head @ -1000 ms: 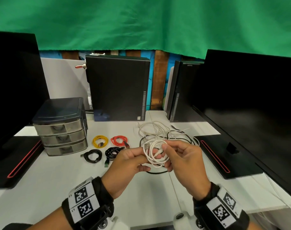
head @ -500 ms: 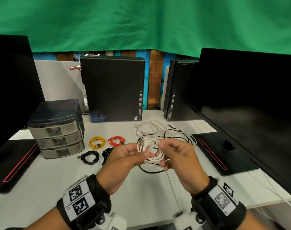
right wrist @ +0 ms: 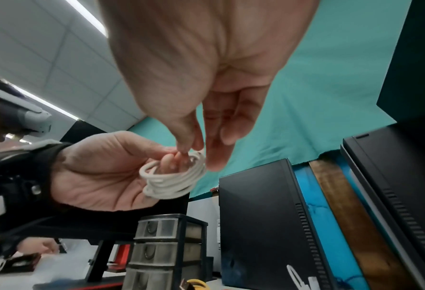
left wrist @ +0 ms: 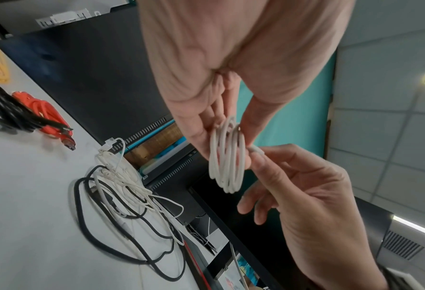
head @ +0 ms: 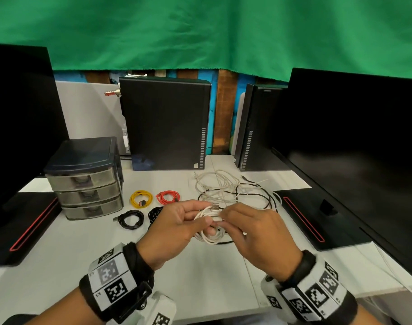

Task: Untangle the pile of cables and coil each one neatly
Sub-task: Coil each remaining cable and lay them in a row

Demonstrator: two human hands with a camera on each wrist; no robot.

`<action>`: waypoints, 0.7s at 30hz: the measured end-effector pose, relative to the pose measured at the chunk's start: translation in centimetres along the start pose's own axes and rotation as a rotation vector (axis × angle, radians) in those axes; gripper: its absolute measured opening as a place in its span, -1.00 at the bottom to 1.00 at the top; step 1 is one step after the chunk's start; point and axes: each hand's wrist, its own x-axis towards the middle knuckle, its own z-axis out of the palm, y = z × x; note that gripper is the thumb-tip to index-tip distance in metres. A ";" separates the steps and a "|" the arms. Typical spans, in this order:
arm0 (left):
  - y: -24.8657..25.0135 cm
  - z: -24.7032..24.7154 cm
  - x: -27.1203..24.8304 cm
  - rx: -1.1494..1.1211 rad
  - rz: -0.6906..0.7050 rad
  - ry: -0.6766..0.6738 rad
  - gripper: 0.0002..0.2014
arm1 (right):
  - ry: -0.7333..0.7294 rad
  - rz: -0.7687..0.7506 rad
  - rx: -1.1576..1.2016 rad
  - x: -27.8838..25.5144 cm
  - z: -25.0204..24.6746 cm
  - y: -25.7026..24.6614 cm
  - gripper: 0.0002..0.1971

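Both hands point(head: 176, 227) point(head: 259, 235) now grip the white coil point(head: 208, 233) lower over the white desk point(head: 59, 266), green curtain point(head: 200, 31) behind.

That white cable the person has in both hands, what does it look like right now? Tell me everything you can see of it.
The white cable is wound into a small coil of several round loops, smooth and rubbery-looking, held up off the desk. The left hand pinches the loops together, fingers through the coil. The right hand pinches its loose end beside the coil. A metal plug tip sticks out on top.
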 end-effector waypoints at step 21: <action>1.2 -3.0 0.9 -0.154 -0.019 0.153 -0.74 | -0.148 0.792 0.916 1.2 0.7 -1.2 -0.82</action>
